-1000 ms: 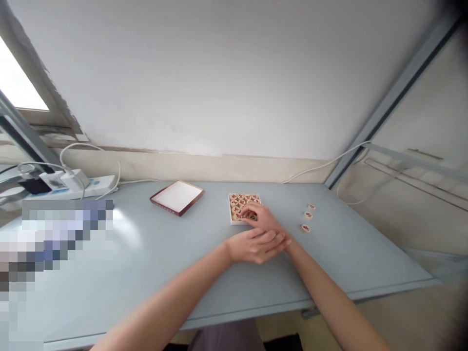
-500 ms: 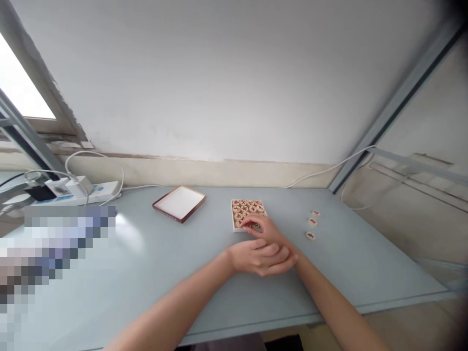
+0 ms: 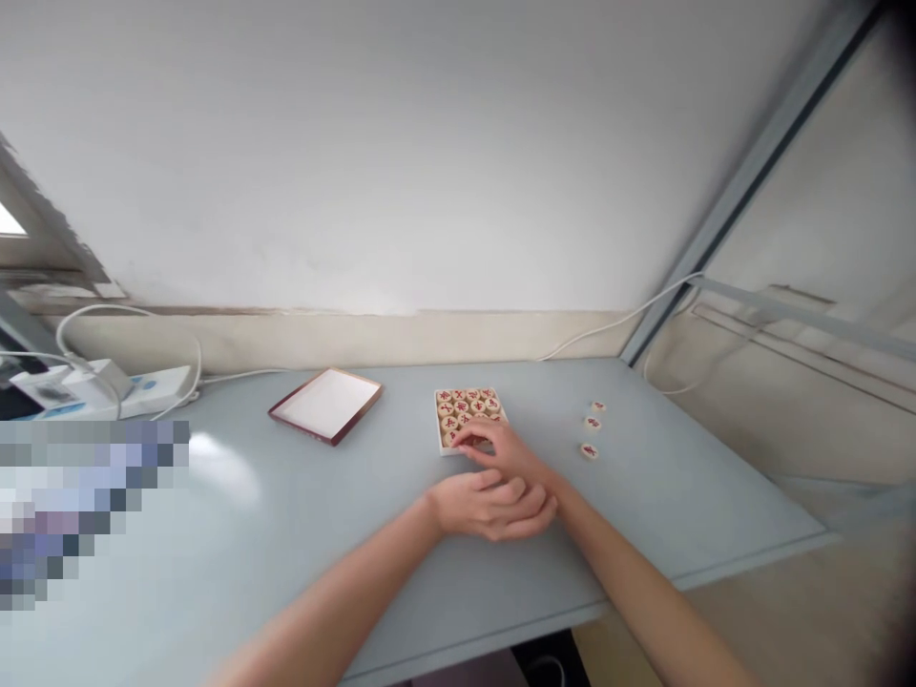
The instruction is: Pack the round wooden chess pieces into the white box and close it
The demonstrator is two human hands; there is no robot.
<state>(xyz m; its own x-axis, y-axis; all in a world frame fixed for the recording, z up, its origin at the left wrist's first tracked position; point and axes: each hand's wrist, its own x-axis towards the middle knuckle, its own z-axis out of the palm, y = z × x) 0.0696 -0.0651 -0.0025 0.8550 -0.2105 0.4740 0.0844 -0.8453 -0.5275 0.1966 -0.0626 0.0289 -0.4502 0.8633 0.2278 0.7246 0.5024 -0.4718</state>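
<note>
A small white box [image 3: 440, 420] stands mid-table, filled with rows of round xiangqi pieces [image 3: 462, 407] marked in red. My right hand [image 3: 505, 450] reaches over its near side, thumb and forefinger closed at a xiangqi piece [image 3: 450, 439] in the near left corner. That hand covers part of the front row. Just below, my left hand [image 3: 487, 506] lies across in front of my right wrist, fingers curled in; its palm is hidden. Three loose xiangqi pieces [image 3: 593, 423] lie in a line on the table to the right.
The box lid [image 3: 329, 405] rests open side up at the left of the box. A white power strip [image 3: 161, 386] with chargers and cables sits at the back left. A blurred-out item [image 3: 78, 506] is at the left. A metal post [image 3: 687, 272] rises at the right.
The view has shifted a little to the right, so everything sits farther left. Both hands keep nearly the same pose at the box.
</note>
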